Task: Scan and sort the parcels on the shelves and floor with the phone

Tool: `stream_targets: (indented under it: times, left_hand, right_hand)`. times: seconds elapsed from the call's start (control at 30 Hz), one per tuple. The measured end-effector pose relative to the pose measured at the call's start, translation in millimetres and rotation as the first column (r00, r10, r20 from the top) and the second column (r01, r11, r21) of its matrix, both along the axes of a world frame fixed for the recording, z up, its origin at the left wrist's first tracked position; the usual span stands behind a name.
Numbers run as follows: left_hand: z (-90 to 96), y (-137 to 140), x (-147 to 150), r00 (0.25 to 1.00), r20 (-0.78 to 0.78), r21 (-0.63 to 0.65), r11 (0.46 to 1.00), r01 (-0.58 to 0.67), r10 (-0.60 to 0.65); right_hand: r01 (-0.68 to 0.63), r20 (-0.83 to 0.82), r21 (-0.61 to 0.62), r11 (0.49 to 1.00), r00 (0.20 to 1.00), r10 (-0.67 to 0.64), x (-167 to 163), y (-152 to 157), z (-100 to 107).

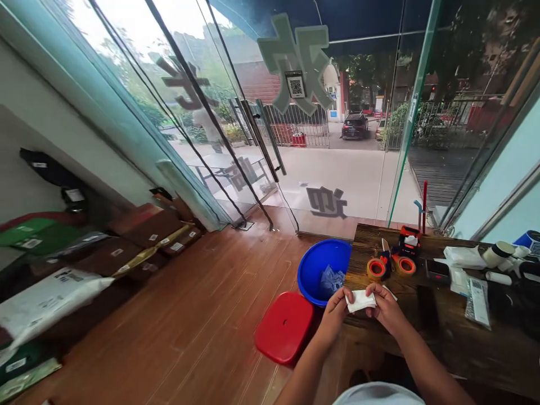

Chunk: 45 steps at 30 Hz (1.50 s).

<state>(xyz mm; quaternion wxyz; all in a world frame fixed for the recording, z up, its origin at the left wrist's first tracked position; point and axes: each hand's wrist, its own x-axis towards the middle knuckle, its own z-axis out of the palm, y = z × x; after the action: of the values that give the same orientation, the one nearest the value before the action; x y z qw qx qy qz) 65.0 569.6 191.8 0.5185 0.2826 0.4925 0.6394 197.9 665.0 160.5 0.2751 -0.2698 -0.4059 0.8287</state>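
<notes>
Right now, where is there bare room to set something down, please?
The red stool beside the basin looks bare, as does the floor between it and the packages. The table is crowded along its far and right sides.

Daylight enters through the far glass doors (pixel 358 183), the far-left sky (pixel 116 22) washed out to white. The near right table (pixel 459 349) sits dim; wide-angle distortion tilts and stretches the edges.

dark wooden table (pixel 458 351), two brown tape rolls (pixel 377 278), wrapped packet (pixel 478 304)
</notes>
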Motion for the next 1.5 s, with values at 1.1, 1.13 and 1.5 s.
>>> stream_targets:
  times: [1.1,1.13,1.5]
  left_hand:
    - [-115.5,321.0,74.1,0.983,0.101,-0.442,0.892,-0.094,0.154]
    - [-121.4,331.1,72.2,0.987,0.076,-0.448,0.89,-0.09,0.138]
    - [-183.3,445.1,49.7,0.983,-0.183,-0.563,0.823,-0.075,-0.035]
  right_hand:
    - [0.391,0.353,0.271,0.879,0.81,-0.469,41.6,249.0,-124.6]
    - [0.405,0.366,0.312,0.86,0.784,-0.502,45.8,259.3,-131.7]
    - [0.183,0.441,0.765,0.618,0.551,-0.709,84.4,379.1,-196.3]
